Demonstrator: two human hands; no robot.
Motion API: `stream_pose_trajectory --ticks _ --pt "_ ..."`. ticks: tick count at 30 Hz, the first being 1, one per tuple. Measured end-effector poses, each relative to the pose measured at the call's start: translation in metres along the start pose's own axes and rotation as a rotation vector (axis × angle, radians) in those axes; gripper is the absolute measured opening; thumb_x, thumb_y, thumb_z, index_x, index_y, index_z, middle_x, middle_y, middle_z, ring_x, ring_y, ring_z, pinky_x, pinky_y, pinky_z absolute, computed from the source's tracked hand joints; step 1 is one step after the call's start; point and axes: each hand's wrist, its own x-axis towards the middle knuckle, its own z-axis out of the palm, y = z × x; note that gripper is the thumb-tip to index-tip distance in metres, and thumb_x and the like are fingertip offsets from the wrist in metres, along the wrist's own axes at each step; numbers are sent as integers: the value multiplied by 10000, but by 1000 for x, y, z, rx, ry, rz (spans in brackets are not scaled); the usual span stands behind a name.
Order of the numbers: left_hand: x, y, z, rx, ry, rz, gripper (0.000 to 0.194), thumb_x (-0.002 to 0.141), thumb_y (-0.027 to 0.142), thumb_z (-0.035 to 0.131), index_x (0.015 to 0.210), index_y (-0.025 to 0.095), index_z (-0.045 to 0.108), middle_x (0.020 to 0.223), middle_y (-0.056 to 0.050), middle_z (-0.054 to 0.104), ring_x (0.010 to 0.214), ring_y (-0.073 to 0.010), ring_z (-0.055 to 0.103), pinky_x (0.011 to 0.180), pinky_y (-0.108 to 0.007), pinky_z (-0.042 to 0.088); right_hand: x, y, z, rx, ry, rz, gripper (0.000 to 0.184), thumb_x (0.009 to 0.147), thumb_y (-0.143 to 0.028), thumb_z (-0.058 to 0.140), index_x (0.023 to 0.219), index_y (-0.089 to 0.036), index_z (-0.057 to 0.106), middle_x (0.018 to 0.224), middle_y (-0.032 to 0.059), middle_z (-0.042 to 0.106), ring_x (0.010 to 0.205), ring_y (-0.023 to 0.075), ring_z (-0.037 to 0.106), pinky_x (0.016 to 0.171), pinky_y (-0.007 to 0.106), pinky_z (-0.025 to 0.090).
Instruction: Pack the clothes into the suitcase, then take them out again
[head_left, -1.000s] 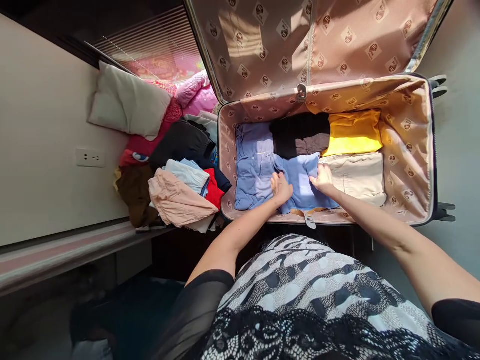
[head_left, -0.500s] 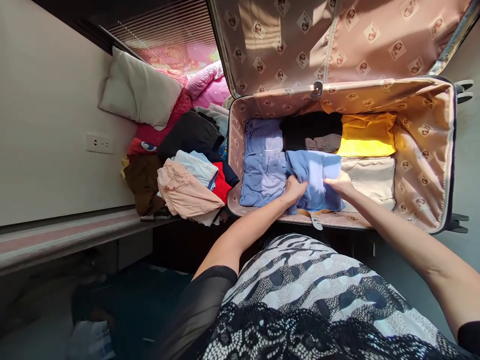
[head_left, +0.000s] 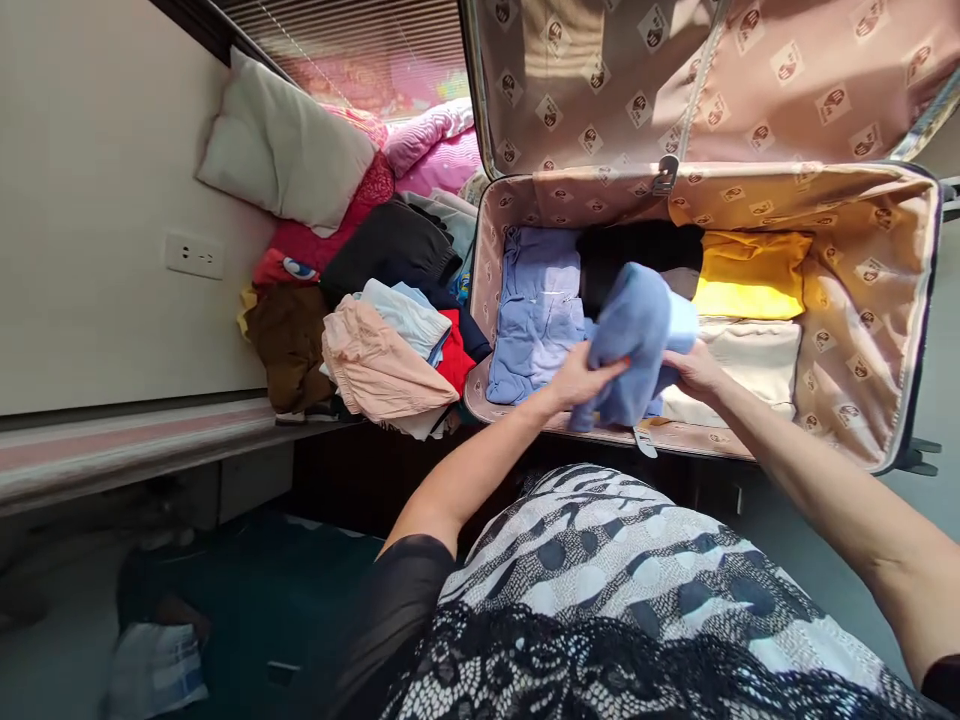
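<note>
A blue folded garment (head_left: 634, 330), smeared by motion, is raised over the front middle of the open suitcase (head_left: 919, 330). My left hand (head_left: 589, 378) grips its left side, thumb against the cloth. On its right side my right hand (head_left: 694, 368) is closed on the edge. Left of it in the case lie periwinkle-blue folded clothes (head_left: 536, 320). Behind it is a black folded garment (head_left: 637, 250), partly covered. A yellow folded garment (head_left: 754, 275) and a cream folded garment (head_left: 750, 365) lie to the right.
The suitcase lid (head_left: 592, 90) stands upright at the back. Left of the case is a clothes pile with peach shorts (head_left: 386, 355), brown cloth (head_left: 289, 340) and dark trousers (head_left: 394, 245). A white pillow (head_left: 289, 145) leans against the wall, above a power socket (head_left: 193, 256).
Both hands have lifted the blue garment off the suitcase contents, and it has bunched and tilted upward. The whole view has shifted slightly.
</note>
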Motion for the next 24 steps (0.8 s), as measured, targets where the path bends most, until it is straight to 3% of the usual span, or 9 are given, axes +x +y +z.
stream_pose_trajectory --ticks 4,6,8,11,14,17,20,24 --pt "-16 13 -79 -81 295 -24 426 879 411 907 1189 147 782 1194 -120 822 1215 -332 762 1100 -450 610 13 -2 71 31 -226 -51 548 625 -371 945 1107 -206 741 1111 103 824 1129 337 771 1038 503 638" --pt "-18 6 -110 59 417 -90 426 877 317 885 1246 139 768 1271 -158 810 1302 -360 741 1149 -467 581 28 7 99 -71 -221 5 475 657 -274 888 1094 -187 722 1116 103 818 1091 304 765 1012 456 635" --pt "-20 -7 -129 313 498 -229 568 799 172 899 1341 125 738 1306 -214 795 1370 -412 708 1193 -485 533 44 20 113 -233 -159 102 429 634 -177 854 1032 -174 692 1049 97 801 1022 278 751 957 423 634" --pt "-28 -30 -132 697 479 -346 824 761 59 862 1546 113 615 1317 -266 768 1411 -453 674 1211 -485 484 62 39 108 -380 -82 186 422 596 -141 869 957 -171 652 922 76 752 953 272 722 888 415 624" --pt "-35 -42 -121 956 353 -209 719 892 100 756 1586 137 575 1412 -266 702 1392 -416 679 1193 -455 481 71 48 92 -398 -64 177 447 596 -209 913 946 -179 637 909 59 729 936 258 701 871 406 615" --pt "-29 -42 -111 1043 219 -116 606 933 123 732 1529 139 625 1470 -262 658 1400 -410 653 1216 -467 465 76 48 92 -319 -112 153 500 605 -237 915 1017 -178 637 1002 64 746 941 234 700 895 395 609" --pt "-12 -41 -104 901 166 -160 614 868 144 834 1459 117 669 1434 -254 684 1404 -412 640 1245 -483 451 77 50 113 -307 -171 110 487 666 -247 868 1086 -183 630 1108 98 755 995 252 710 943 415 605" --pt "4 -50 -100 327 264 -306 574 859 281 907 1381 148 709 1333 -188 768 1300 -338 714 1167 -441 536 63 65 162 -676 -319 -179 467 697 -198 799 1136 -177 641 1220 161 731 1138 326 688 1080 463 561"
